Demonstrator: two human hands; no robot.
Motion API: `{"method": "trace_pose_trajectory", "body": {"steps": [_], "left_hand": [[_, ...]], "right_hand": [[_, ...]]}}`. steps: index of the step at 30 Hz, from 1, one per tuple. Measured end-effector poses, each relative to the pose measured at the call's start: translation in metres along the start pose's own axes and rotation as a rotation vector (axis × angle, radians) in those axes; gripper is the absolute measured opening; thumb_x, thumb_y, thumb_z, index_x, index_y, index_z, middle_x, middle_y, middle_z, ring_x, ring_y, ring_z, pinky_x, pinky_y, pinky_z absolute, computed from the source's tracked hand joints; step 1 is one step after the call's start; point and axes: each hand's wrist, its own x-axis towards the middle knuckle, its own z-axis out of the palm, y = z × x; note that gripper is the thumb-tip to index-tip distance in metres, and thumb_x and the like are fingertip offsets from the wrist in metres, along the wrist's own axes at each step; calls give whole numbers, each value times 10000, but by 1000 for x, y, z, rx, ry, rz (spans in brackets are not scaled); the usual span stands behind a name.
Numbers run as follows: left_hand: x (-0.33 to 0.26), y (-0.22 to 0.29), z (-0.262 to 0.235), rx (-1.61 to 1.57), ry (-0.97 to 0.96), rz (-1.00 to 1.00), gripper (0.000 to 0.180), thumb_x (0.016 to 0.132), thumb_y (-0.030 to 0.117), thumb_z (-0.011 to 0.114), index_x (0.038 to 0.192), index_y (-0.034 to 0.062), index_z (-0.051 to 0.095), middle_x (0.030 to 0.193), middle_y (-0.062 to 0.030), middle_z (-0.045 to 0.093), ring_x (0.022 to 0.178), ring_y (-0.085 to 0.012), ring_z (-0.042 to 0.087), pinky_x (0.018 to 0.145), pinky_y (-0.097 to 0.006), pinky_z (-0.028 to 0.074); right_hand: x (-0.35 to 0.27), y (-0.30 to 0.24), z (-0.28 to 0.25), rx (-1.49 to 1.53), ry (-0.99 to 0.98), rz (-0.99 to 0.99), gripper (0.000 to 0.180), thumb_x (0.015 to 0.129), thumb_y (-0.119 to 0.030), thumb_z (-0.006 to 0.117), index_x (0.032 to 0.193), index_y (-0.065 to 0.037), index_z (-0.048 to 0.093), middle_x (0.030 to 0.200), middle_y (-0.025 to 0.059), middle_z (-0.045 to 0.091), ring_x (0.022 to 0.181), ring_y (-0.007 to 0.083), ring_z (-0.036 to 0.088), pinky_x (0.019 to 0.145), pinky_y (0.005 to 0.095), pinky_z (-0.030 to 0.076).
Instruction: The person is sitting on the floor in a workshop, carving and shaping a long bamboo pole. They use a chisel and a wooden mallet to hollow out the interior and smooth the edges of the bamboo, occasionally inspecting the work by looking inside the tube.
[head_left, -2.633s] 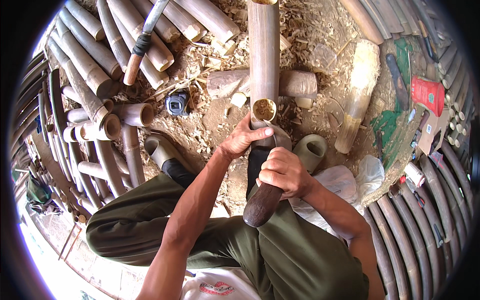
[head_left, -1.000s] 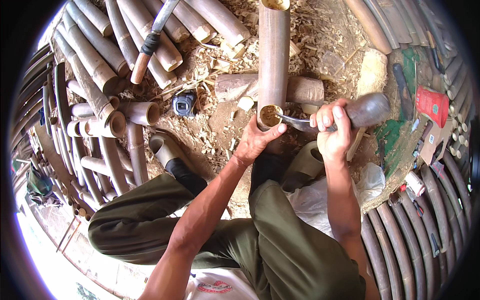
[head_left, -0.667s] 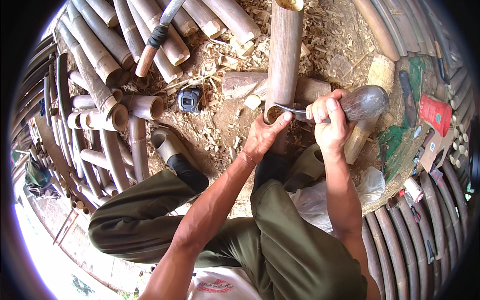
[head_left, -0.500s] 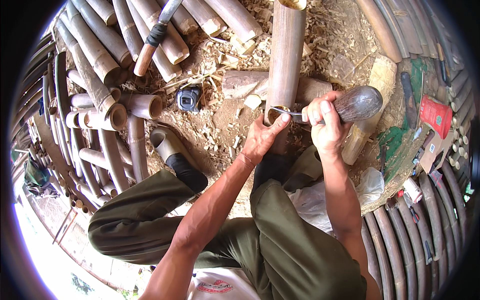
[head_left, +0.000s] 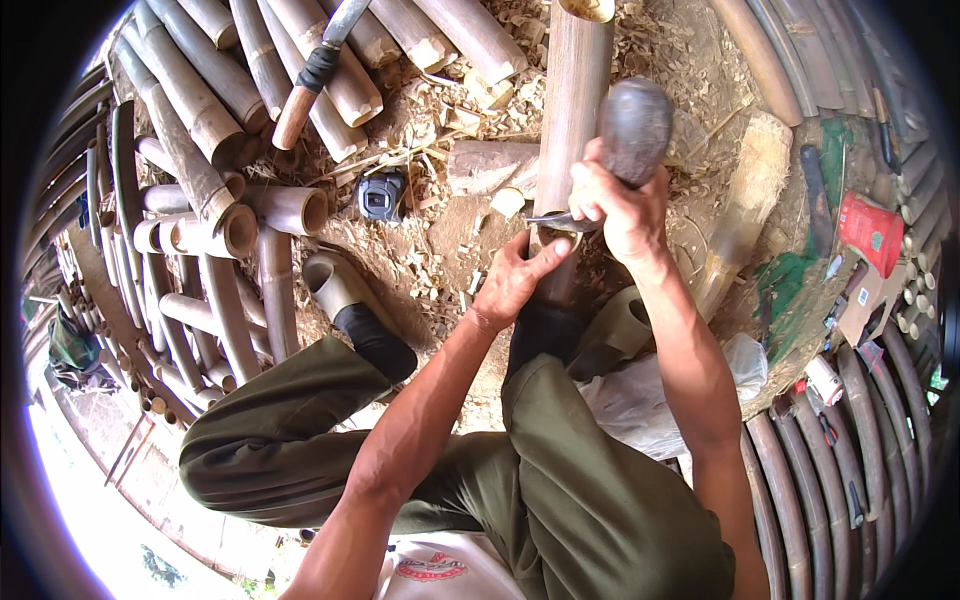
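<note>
Right hand [head_left: 612,205] nearer bamboo pole [head_left: 572,110] now

Bright daylight overall, coming from above, so shadows sit short and soft under the bamboo pole [head_left: 572,120] and the hands. The lower-left corner is totally blown out to white (no detail there). Heavy fisheye bend near the rim, with a black vignette ring all around. The centre is fairly sharp; the edges smear and go soft.
</note>
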Motion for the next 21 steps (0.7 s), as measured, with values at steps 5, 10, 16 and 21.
{"method": "trace_pose_trajectory", "body": {"steps": [5, 10, 16, 21], "left_hand": [[-2, -24, -18, -237, -242, 109, 909, 766, 413, 823, 1409, -24, 352, 1276, -139, 548, 1182, -218, 527, 1031, -355, 420], [5, -27, -24, -264, -323, 3, 891, 782, 406, 811, 1418, 2, 336, 1286, -137, 537, 1200, -216, 510, 1049, -375, 408], [5, -25, -23, -163, -295, 7, 902, 771, 446, 812, 1407, 5, 348, 1279, -133, 535, 1183, -209, 509, 1035, -367, 410], [5, -25, -22, -136, -258, 15, 855, 779, 450, 805, 1381, 7, 389, 1248, -119, 559, 1153, -195, 523, 1011, -350, 425]], "right_hand": [[-32, -8, 0, -368, -356, -417, 244, 774, -242, 768, 888, -62, 650, 752, 54, 649, 619, 174, 622, 559, 318, 520], [-82, -8, 0, -532, -647, -627, 259, 664, -202, 754, 835, -70, 613, 808, 62, 589, 756, 263, 578, 716, 398, 475], [-99, 9, 1, -643, -742, -642, 244, 611, -187, 698, 796, -72, 588, 786, 47, 509, 767, 241, 550, 724, 363, 469], [-96, 13, 0, -702, -793, -697, 155, 660, -170, 645, 763, -83, 570, 725, 19, 457, 710, 199, 514, 681, 339, 452]]}}
